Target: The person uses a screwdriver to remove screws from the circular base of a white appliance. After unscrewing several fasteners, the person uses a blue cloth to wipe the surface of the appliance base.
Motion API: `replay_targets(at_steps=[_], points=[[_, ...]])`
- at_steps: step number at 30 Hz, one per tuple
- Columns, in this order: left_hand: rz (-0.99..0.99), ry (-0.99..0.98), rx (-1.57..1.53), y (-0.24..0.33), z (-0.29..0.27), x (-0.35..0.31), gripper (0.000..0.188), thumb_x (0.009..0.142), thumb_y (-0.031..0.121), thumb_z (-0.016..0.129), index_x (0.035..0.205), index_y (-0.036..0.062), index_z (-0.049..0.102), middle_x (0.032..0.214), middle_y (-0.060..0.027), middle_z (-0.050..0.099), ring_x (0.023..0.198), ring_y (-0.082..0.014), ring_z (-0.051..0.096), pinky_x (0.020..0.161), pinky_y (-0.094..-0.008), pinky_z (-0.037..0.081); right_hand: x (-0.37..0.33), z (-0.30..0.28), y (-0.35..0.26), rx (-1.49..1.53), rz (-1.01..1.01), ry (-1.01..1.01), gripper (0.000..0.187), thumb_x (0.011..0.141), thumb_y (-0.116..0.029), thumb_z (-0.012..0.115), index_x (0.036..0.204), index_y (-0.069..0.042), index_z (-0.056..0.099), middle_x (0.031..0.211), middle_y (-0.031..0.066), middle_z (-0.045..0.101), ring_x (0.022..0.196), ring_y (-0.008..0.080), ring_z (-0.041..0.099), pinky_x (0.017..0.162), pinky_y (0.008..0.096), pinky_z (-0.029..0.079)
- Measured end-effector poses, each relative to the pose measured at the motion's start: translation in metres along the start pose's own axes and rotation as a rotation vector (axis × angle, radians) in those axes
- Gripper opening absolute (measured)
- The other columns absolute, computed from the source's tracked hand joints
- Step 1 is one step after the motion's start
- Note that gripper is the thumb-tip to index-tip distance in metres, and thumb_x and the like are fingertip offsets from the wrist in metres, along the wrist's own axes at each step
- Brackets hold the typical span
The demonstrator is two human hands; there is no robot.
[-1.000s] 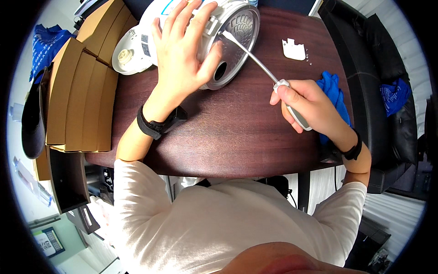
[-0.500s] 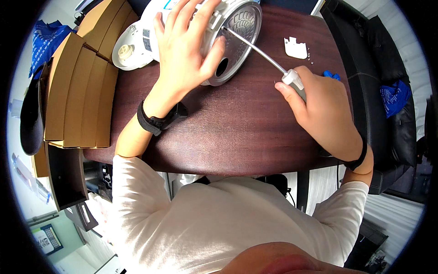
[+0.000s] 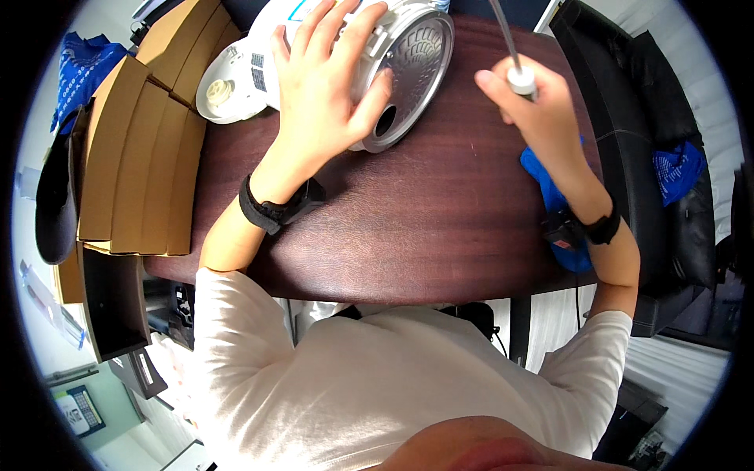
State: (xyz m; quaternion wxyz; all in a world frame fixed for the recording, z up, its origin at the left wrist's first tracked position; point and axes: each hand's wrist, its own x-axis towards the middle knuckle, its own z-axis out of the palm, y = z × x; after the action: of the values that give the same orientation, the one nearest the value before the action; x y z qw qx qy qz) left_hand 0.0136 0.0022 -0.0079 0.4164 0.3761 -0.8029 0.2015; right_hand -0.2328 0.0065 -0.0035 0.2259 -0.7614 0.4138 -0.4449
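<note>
A white rounded appliance lies tilted at the far side of the table, its round, patterned metal face turned to the right. My left hand rests on it with the fingers spread over the white shell and the thumb near the metal face's edge. In my right hand is a screwdriver, gripped by its pale handle, the shaft rising away from me and its tip out of view. That tool is apart from the appliance. A white round cover with a raised hub lies left of the appliance.
Brown cardboard boxes stand along the left side of the dark wooden table. A flat blue item lies under my right wrist at the table's right edge. Beyond that edge is a black couch with a blue bag.
My right hand has drawn the screwdriver off the metal face, raised it and turned its shaft upward. It now hides the small white piece. The left hand stays in place on the appliance.
</note>
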Motion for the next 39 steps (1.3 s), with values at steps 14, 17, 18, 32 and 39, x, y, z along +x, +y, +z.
replay_targets(at_steps=[14,17,18,32,39], points=[[-0.058,0.029,-0.014,-0.006,0.005,-0.006,0.060,0.072,0.028,0.062,0.129,0.0152,0.050,0.130,-0.0152,0.048,0.124,-0.0351,0.041,0.096,-0.0653,0.024,0.034,0.070,-0.025,-0.176,-0.332,0.141,0.015,0.077,-0.019,0.068,0.080,-0.005,0.062,0.066,0.0137,0.062,0.061,0.0318,0.063,0.054,0.0384,0.049],[-0.060,0.021,0.003,-0.005,0.003,-0.006,0.060,0.072,0.027,0.062,0.129,0.0148,0.051,0.131,-0.0154,0.048,0.124,-0.0351,0.041,0.096,-0.0655,0.024,0.033,0.069,-0.028,-0.274,-0.409,0.139,0.018,0.072,-0.017,0.071,0.081,-0.007,0.058,0.069,0.0111,0.063,0.062,0.0296,0.063,0.054,0.0374,0.050],[-0.065,0.012,0.003,-0.004,0.002,-0.005,0.060,0.072,0.027,0.062,0.129,0.0145,0.051,0.131,-0.0155,0.048,0.124,-0.0350,0.041,0.096,-0.0655,0.024,0.033,0.067,-0.029,-0.309,-0.447,0.137,0.020,0.071,-0.017,0.071,0.081,-0.007,0.058,0.070,0.0105,0.063,0.062,0.0290,0.063,0.054,0.0368,0.049],[-0.055,0.021,-0.004,-0.005,0.003,-0.006,0.059,0.073,0.027,0.061,0.129,0.0142,0.050,0.131,-0.0150,0.047,0.124,-0.0352,0.041,0.097,-0.0655,0.023,0.032,0.068,-0.023,-0.236,-0.388,0.117,0.017,0.074,-0.014,0.069,0.086,-0.007,0.060,0.076,0.0100,0.064,0.065,0.0294,0.064,0.056,0.0363,0.051],[-0.063,0.016,0.000,-0.005,0.003,-0.005,0.058,0.073,0.027,0.061,0.129,0.0144,0.051,0.130,-0.0153,0.048,0.124,-0.0352,0.041,0.097,-0.0655,0.023,0.031,0.070,-0.027,-0.246,-0.456,0.179,0.019,0.072,-0.013,0.070,0.085,-0.006,0.059,0.080,0.0103,0.064,0.068,0.0301,0.064,0.057,0.0365,0.051]])
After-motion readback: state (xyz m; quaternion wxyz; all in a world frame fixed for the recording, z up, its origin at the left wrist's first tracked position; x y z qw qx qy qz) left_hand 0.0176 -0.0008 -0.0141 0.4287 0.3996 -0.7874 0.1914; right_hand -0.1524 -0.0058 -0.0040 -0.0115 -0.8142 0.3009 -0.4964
